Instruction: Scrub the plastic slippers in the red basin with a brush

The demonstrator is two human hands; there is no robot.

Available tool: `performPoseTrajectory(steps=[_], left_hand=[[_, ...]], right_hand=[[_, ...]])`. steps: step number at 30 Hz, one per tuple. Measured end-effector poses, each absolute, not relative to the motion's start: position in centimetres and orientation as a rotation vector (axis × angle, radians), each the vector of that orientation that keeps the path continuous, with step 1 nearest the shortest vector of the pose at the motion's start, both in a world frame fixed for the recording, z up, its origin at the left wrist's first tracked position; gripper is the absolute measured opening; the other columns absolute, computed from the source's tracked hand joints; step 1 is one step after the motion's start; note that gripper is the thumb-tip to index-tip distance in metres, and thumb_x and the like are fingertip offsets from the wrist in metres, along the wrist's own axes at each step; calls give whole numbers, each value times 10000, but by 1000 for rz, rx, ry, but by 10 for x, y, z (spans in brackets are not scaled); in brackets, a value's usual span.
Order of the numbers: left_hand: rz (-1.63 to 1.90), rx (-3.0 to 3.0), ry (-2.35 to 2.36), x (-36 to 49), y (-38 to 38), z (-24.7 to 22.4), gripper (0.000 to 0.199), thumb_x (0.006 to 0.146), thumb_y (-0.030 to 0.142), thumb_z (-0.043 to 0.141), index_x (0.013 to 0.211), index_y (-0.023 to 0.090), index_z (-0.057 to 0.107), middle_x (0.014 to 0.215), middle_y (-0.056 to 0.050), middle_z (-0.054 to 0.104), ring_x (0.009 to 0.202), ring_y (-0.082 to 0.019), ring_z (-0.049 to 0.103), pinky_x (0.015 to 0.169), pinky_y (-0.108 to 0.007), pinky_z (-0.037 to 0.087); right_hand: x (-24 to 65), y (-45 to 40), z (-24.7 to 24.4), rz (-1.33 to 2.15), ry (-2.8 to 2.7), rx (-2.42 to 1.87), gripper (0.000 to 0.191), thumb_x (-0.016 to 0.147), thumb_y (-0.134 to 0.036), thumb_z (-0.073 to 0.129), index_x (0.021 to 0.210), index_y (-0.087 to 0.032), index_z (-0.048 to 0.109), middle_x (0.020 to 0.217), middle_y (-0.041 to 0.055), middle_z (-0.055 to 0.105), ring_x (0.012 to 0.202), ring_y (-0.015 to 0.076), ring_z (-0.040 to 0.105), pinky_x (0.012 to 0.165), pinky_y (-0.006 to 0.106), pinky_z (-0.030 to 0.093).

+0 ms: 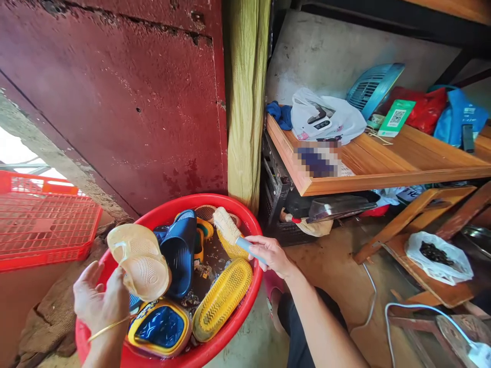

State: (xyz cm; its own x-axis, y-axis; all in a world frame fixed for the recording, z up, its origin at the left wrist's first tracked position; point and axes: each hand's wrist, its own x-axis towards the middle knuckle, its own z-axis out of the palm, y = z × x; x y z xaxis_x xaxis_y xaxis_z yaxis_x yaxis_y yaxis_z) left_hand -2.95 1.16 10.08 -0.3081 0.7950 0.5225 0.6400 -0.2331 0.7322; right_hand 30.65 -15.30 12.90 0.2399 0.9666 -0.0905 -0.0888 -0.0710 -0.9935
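My right hand (268, 254) is closed around the blue-grey handle of a scrubbing brush (227, 225) with pale bristles, held over the right side of a red basin (215, 351). My left hand (103, 294) is at the basin's left side, fingers apart. Its thumb is by a beige slipper (148, 271); I cannot tell whether they touch. In the basin's water lie a dark blue slipper (180, 255), a yellow slipper sole-up (223, 299), a yellow-and-blue slipper (160, 327) and other footwear partly hidden.
A red plastic crate (46, 220) is at the left, by a maroon door (115, 102). To the right stand a wooden table (383, 176) with bags and a blue fan (374, 89), and a wooden chair (429, 266) holding a white bag (439, 258). Cords lie on the floor.
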Motion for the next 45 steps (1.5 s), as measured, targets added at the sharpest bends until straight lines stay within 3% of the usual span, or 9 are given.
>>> performPoseTrajectory(steps=[3,8,12,16,19,22,27,39,45], left_hand=[[1597,2159,1605,-3,-19,105,512,869,398,578,1311,142,562,1356,-185,622,1295,-358,543,1129,-571,371],[809,2356,961,50,-60,69,392,935,375,457,1258,215,612,1229,-126,697,1176,-267,630,1061,-403,477],[305,2305,864,70,-66,36,497,926,409,443,1345,192,599,1384,-143,624,1283,-277,573,1133,-395,411],[53,2142,960,72,-68,27,699,887,528,478,1482,162,466,1481,-179,540,1350,-321,523,1164,-445,358],[-72,2154,1013,73,-73,31,964,765,676,579,1532,127,377,1580,-217,388,1421,-374,425,1170,-481,330],[-192,2215,1040,76,-77,35,1117,679,706,634,1563,110,298,1626,-229,278,1449,-400,368,1165,-507,320],[-262,2231,1106,81,-79,34,1020,706,530,618,1568,105,277,1623,-223,292,1453,-389,366,1170,-497,312],[-203,2366,983,79,-80,32,902,778,417,542,1555,47,273,1631,-195,293,1481,-300,336,1205,-380,277],[-370,2340,1054,82,-84,41,1012,695,368,592,1593,114,201,1662,-164,223,1480,-364,318,1155,-471,345]], right_hand=[[306,-151,129,1088,-861,-1373,627,754,-564,691,1209,-132,683,671,10,690,346,59,439,346,195,278],[308,-144,125,986,-698,-1468,702,714,-639,696,1207,-140,668,667,0,675,340,63,443,328,188,236],[313,-141,113,941,-720,-1524,694,724,-671,686,1173,-143,676,664,-2,660,366,70,465,344,196,278],[320,-142,100,896,-837,-1593,589,805,-646,639,1139,-164,697,671,-3,655,363,68,458,358,204,318],[322,-144,98,972,-906,-1665,531,863,-614,604,1144,-173,700,663,-6,655,336,66,452,345,202,302],[319,-147,101,1022,-955,-1714,503,890,-582,597,1163,-172,696,632,-22,646,323,58,441,343,193,304],[313,-152,110,1159,-1053,-1683,482,908,-531,612,1228,-176,672,627,-39,639,315,45,407,332,182,292],[306,-155,130,1279,-1192,-1742,408,933,-465,604,1232,-198,673,654,-51,626,348,43,427,355,172,322],[305,-155,131,1312,-1262,-1783,422,934,-498,583,1226,-208,677,655,-51,623,351,47,433,368,171,332]])
